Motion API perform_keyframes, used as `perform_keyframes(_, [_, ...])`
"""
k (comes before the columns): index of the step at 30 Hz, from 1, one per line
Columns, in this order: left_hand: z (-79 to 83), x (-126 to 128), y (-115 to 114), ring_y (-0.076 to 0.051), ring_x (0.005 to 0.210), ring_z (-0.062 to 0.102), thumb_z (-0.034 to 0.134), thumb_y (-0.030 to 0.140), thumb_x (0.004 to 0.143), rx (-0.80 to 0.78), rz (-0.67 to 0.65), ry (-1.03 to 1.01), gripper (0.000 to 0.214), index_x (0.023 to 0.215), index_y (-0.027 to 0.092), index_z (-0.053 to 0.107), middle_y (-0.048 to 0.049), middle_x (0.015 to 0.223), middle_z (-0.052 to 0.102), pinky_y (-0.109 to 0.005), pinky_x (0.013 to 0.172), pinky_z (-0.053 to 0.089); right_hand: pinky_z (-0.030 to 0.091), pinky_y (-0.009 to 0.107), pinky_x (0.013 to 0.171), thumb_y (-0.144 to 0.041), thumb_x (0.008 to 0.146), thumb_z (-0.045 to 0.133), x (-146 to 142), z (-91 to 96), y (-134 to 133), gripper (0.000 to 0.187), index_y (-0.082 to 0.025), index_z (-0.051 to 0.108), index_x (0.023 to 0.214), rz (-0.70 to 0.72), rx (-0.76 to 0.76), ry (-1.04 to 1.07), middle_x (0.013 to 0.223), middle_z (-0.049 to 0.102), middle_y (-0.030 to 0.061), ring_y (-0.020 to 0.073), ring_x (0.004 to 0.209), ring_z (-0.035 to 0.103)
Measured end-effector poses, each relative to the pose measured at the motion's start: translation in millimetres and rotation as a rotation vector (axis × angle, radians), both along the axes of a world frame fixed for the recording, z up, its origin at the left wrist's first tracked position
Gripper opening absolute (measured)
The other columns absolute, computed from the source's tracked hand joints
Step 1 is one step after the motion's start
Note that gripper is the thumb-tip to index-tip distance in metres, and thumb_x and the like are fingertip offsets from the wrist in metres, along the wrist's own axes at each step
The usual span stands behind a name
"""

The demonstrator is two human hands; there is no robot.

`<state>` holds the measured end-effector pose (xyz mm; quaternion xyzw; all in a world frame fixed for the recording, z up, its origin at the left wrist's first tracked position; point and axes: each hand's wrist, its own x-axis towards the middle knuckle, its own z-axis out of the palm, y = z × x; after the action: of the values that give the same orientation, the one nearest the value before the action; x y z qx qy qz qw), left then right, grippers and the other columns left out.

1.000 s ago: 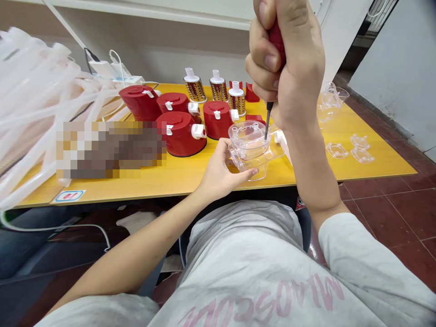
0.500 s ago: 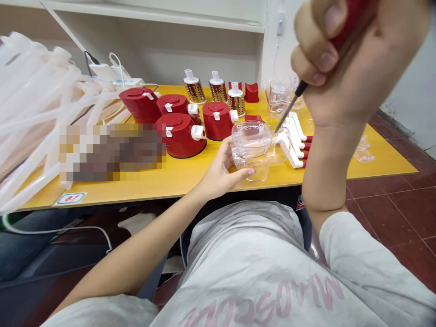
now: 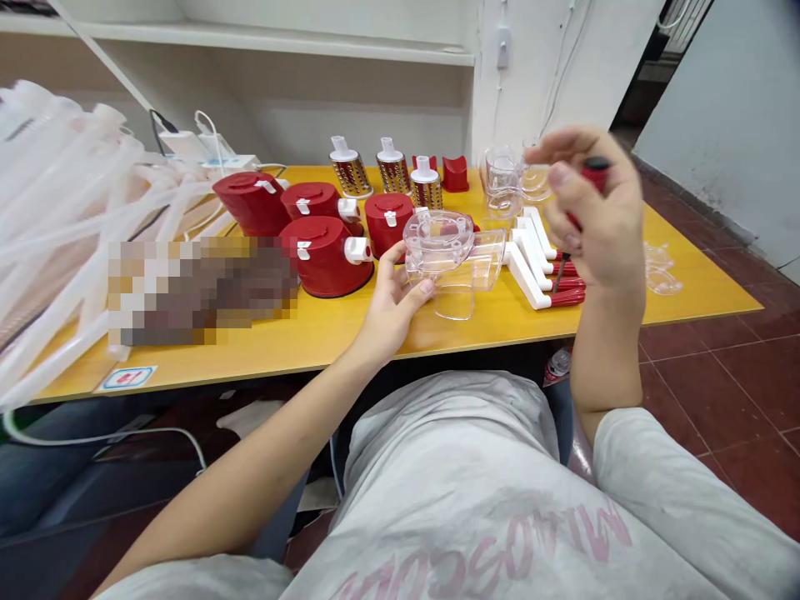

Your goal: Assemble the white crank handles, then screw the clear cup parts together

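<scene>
While the left hand (image 3: 391, 310) held the clear plastic housing (image 3: 438, 250) above the yellow table (image 3: 325, 337), in front of the red parts, its fingers were only half closed. The thumb stood at the left edge of the housing, and the fingertips came under its front side. The right hand (image 3: 600, 223) was lifted to the right of the housing and well apart from it, with curled fingers around a red-handled screwdriver (image 3: 593, 172); this hand was a little blurred. I could not tell if any screw was already fixed in the housing. No other part was seen fitted to it: the red cylindrical bodies (image 3: 325, 257), the steel grater drums (image 3: 350, 173) and the white handles with red grips (image 3: 537, 271) all stood separately on the table. Clear cups (image 3: 503, 179) stood further back, clear rings (image 3: 662, 271) lay on the right, and a bundle of translucent tubes (image 3: 62, 208) lay at the left end.
</scene>
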<state>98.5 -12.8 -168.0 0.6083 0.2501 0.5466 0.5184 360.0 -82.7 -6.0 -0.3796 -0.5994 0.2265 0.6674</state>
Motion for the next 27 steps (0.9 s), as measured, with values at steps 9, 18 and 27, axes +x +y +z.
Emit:
perform_keyframes(9, [0.5, -3.2, -1.8, -0.023, 0.123, 0.082, 0.07, 0.068, 0.11, 0.054, 0.064, 0.025, 0.053, 0.15, 0.042, 0.049, -0.0052, 0.155, 0.071, -0.037, 0.098, 0.071, 0.057, 0.06, 0.128, -0.069, 0.088, 0.089, 11.8, -18.3, 9.2, 0.083, -0.03, 0.067, 0.158, 0.158, -0.184, -0.866, 0.166, 0.07, 0.0126, 0.04, 0.149, 0.071])
perform_keyframes(18, [3.2, -6.1, -1.1, -0.026, 0.134, 0.079, 0.081, 0.06, 0.106, 0.027, 0.032, -0.075, 0.052, 0.147, 0.039, 0.057, -0.0056, 0.155, 0.072, -0.041, 0.109, 0.067, 0.058, 0.058, 0.126, -0.064, 0.093, 0.086, -2.4, -24.2, 11.4, 0.075, -0.022, 0.064, 0.151, 0.124, -0.139, -0.931, 0.163, 0.071, 0.0153, 0.0402, 0.148, 0.07])
perform_keyframes(27, [9.7, 0.6, -7.4, -0.03, 0.148, 0.07, 0.09, 0.057, 0.099, 0.047, 0.072, -0.117, 0.058, 0.142, 0.034, 0.06, -0.0073, 0.153, 0.073, -0.043, 0.122, 0.059, 0.06, 0.052, 0.118, -0.056, 0.085, 0.092, 4.0, -27.0, 20.0, 0.069, -0.026, 0.062, 0.14, 0.187, -0.189, -0.913, 0.151, 0.075, 0.0105, 0.0363, 0.14, 0.073])
